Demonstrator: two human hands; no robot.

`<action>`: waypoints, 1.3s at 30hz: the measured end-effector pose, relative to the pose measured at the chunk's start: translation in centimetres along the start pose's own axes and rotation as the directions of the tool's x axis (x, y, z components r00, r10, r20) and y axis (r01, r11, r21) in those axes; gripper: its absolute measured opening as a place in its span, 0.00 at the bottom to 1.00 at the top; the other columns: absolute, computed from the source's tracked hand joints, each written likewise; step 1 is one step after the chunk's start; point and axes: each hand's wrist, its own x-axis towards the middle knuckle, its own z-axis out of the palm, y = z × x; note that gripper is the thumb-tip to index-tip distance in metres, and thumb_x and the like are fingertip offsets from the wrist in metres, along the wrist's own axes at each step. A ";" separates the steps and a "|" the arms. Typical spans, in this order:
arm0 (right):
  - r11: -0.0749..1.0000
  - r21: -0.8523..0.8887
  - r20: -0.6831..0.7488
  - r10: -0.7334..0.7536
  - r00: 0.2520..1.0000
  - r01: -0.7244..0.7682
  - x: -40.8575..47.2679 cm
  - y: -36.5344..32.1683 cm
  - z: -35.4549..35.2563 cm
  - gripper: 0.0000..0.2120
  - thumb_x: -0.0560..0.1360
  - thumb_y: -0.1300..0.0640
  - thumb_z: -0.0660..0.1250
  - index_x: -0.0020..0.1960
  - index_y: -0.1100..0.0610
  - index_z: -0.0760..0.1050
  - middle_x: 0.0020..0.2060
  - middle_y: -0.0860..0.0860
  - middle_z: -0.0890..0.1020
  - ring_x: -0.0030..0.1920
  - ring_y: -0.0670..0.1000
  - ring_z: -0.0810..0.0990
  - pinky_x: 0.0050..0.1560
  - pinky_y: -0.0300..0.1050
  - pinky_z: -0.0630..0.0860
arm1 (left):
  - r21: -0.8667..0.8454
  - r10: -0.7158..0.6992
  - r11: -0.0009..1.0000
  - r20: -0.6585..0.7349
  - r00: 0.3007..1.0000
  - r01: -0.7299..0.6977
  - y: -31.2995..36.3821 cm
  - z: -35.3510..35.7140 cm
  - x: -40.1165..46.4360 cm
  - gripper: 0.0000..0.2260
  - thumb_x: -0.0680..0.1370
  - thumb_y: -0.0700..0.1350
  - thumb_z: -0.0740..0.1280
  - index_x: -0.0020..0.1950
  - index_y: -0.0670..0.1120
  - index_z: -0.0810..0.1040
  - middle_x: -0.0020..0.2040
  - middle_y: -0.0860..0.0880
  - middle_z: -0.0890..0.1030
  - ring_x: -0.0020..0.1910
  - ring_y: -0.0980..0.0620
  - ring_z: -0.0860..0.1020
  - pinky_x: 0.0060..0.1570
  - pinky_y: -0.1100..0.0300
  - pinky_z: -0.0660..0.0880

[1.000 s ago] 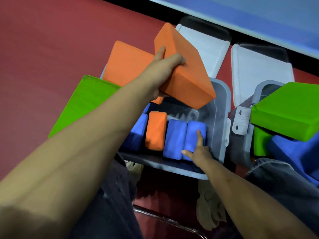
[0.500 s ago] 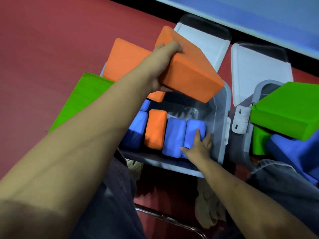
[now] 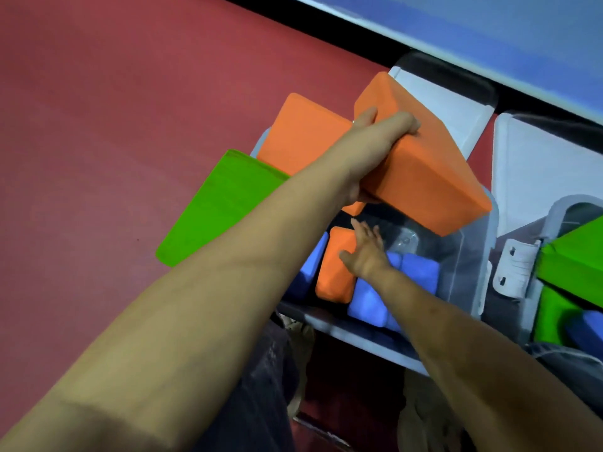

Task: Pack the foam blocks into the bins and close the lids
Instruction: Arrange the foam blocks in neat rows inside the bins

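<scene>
Blue blocks (image 3: 368,298) partly hidden under right hand (image 3: 367,252), fingers spread flat inside clear bin (image 3: 470,265), free gap toward its right wall, left hand (image 3: 375,148) clamped round orange block (image 3: 424,177) above the far rim, lid (image 3: 456,106) beyond.

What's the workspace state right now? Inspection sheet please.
Surface: red floor.
Job's things: clear plastic bin holds upright blue foam blocks and a small orange foam block; second bin at right holds green foam; white lids lie beyond, off.
Clutter: green foam slab beside the bin.
Grip: left hand holds large orange foam block above the bin; right hand open on the small block.
Cables: nothing seen.
Surroundings: pale wall.
</scene>
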 end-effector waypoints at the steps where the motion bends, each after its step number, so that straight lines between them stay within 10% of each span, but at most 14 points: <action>1: 0.998 -0.055 0.037 0.008 0.999 -0.006 0.4 0.2 -0.1 0.40 0.74 0.50 0.67 0.77 0.51 0.46 0.77 0.52 0.51 0.77 0.56 0.45 0.76 0.51 0.46 | 0.011 0.006 1.000 0.003 1.000 -0.006 -0.1 0.0 0.2 0.41 0.64 0.57 0.69 0.74 0.64 0.55 0.68 0.50 0.70 0.60 0.45 0.75 0.57 0.44 0.75; 7: 0.973 -0.220 0.128 -0.043 0.991 0.070 -1.5 1.5 0.3 0.53 0.65 0.37 0.72 0.77 0.45 0.39 0.73 0.54 0.55 0.74 0.55 0.55 0.74 0.57 0.45 | -0.030 -0.007 1.000 0.023 1.000 0.008 0.1 -0.8 0.8 0.37 0.64 0.57 0.69 0.72 0.64 0.60 0.67 0.50 0.72 0.56 0.46 0.77 0.52 0.45 0.77; 16: 0.957 -0.283 0.222 0.126 0.967 -0.060 -2.5 3.3 -1.8 0.58 0.64 0.41 0.75 0.73 0.37 0.31 0.76 0.47 0.38 0.76 0.58 0.37 0.68 0.72 0.46 | -0.050 -0.017 0.999 0.036 0.999 0.019 0.4 -0.7 0.6 0.34 0.65 0.56 0.70 0.70 0.61 0.64 0.66 0.46 0.73 0.53 0.44 0.78 0.41 0.48 0.78; 23: 0.958 -0.281 0.102 0.095 0.990 -0.062 -3.2 3.1 -0.3 0.54 0.65 0.37 0.71 0.74 0.37 0.34 0.76 0.44 0.39 0.76 0.56 0.40 0.68 0.74 0.46 | -0.028 -0.023 0.999 0.010 1.000 0.023 0.4 0.0 0.5 0.39 0.67 0.56 0.70 0.74 0.64 0.54 0.69 0.51 0.69 0.58 0.45 0.76 0.53 0.45 0.76; 27: 0.982 -0.184 -0.070 0.016 0.997 -0.029 -5.8 4.5 -0.5 0.46 0.70 0.39 0.69 0.77 0.45 0.45 0.77 0.50 0.42 0.77 0.55 0.44 0.73 0.64 0.47 | -0.031 -0.013 0.999 -0.002 1.000 0.013 0.3 0.9 -0.1 0.36 0.74 0.54 0.67 0.76 0.62 0.52 0.64 0.50 0.72 0.52 0.46 0.78 0.48 0.46 0.78; 30: 0.972 0.227 -0.159 0.102 0.982 -0.064 -8.5 4.8 -2.1 0.41 0.72 0.41 0.68 0.77 0.54 0.54 0.74 0.55 0.60 0.74 0.54 0.59 0.73 0.50 0.56 | -0.019 0.019 1.000 0.011 1.000 -0.018 0.1 2.1 -1.2 0.34 0.73 0.54 0.67 0.75 0.62 0.54 0.63 0.50 0.73 0.49 0.47 0.79 0.43 0.48 0.79; 34: 0.487 0.853 0.088 0.224 0.971 -0.189 -12.2 3.3 -8.1 0.34 0.76 0.42 0.64 0.75 0.52 0.55 0.58 0.52 0.75 0.57 0.51 0.78 0.61 0.49 0.72 | -0.118 0.077 0.990 0.014 0.997 -0.075 -0.4 3.6 -2.8 0.32 0.71 0.54 0.68 0.73 0.61 0.59 0.58 0.50 0.75 0.46 0.49 0.78 0.43 0.50 0.78; 39: -0.104 0.990 0.099 0.080 0.992 -0.090 -15.7 2.6 -13.5 0.15 0.76 0.61 0.64 0.60 0.53 0.65 0.57 0.59 0.78 0.62 0.56 0.76 0.43 0.55 0.81 | -0.353 0.128 0.927 -0.016 0.992 -0.125 -1.6 4.9 -4.4 0.23 0.76 0.52 0.63 0.71 0.60 0.63 0.53 0.52 0.77 0.43 0.52 0.77 0.36 0.57 0.78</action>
